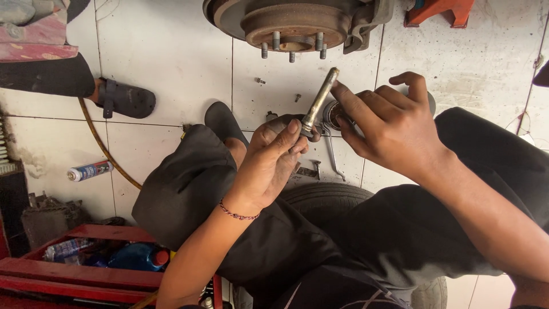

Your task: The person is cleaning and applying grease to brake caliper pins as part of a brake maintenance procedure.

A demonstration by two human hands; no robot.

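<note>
A: Our left hand (pixel 271 163) has its grip pinched on the lower end of the metal pin (pixel 320 100), thumb and fingers closed round it, so the pin stands tilted up towards the brake hub (pixel 294 26). Our right hand (pixel 389 123) has no closed grip; its fingers are spread, and the forefinger lies against the side of the pin.

B: Then we should keep the left pinch low and firm, I think, so the shaft stays bare for the right forefinger to work along its whole length.

A: Agreed. The small round tin (pixel 333 113) sits just behind the pin, partly hidden by our right hand; what is in it we cannot tell.

B: We should hold the pin over our lap, not over the tiled floor (pixel 171 63), where loose screws (pixel 260 80) and a thin wrench (pixel 333 157) already lie. A dropped pin could roll off.

A: And turn it slowly with the left fingers, so every side gets touched.
</note>
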